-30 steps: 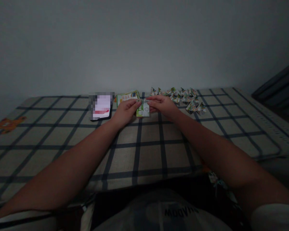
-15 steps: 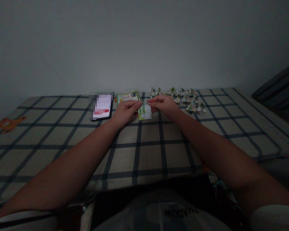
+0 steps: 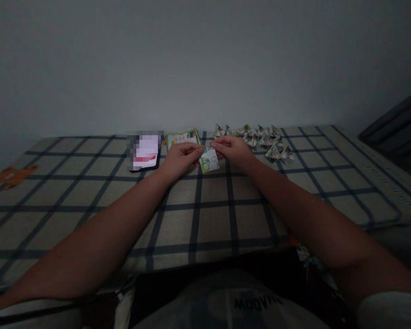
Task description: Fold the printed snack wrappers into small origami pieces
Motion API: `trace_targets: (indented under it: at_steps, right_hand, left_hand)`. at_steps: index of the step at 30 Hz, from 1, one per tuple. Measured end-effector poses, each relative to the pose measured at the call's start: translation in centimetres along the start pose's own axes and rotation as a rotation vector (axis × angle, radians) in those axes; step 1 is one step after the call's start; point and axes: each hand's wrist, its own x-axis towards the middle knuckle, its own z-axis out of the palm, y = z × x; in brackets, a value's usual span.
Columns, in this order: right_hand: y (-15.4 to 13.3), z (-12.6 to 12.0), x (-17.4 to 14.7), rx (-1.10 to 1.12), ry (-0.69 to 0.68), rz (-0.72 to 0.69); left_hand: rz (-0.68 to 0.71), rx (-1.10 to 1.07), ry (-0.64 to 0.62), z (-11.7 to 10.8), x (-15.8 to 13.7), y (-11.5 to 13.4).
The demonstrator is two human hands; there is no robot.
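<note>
A small folded square of green and white printed paper (image 3: pixel 209 161) is held between my two hands above the checked cloth. My left hand (image 3: pixel 181 160) pinches its upper left corner between thumb and fingers. At its upper right edge, my right hand (image 3: pixel 234 150) grips it with thumb and forefinger; the other fingers are partly hidden behind. Just behind my left hand lies a stack of printed paper sheets (image 3: pixel 183 137). Beyond my right hand sit several folded paper pieces (image 3: pixel 260 137) with pointed corners, in the same printed colours.
A phone (image 3: pixel 146 153) with a lit, blurred screen lies left of the paper stack. The table wears a checked cloth (image 3: pixel 212 224) and stands against a plain wall (image 3: pixel 205 64). An orange shape (image 3: pixel 13 177) shows at the far left. A dark striped object (image 3: pixel 397 123) leans at the right.
The folded paper has tilted slightly and shifted a little to the right, and more of its white face shows along the top. Both hands keep their pinch on it.
</note>
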Motion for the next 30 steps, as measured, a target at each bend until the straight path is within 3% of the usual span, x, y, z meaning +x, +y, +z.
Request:
trace_targets:
  at_steps: [5,11,14,20,26,30]
  right_hand:
    - [0.5,0.0,0.06,-0.034,-0.037,0.015]
    - [0.18,-0.43,-0.17,-0.337,0.002,-0.232]
    - [-0.11,-0.49,-0.4,-0.481,-0.041,-0.345]
    - [0.46,-0.55,-0.15,-0.498,-0.027,-0.419]
    - [0.62,-0.54,-0.05,-0.507,-0.027,-0.515]
    - [0.77,-0.88,0.16,-0.538,-0.038,-0.51]
  left_hand:
    - [0.008,-0.073,0.111,-0.04,0.37,-0.21]
    - [-0.1,-0.16,0.0,0.33,0.22,-0.09]
    - [-0.079,-0.079,-0.012,0.3,0.07,0.02]
    - [-0.033,0.033,0.005,-0.24,0.21,-0.32]
    - [-0.141,-0.286,0.014,0.07,0.24,0.03]
    - [-0.255,-0.298,-0.091,0.41,0.13,0.06]
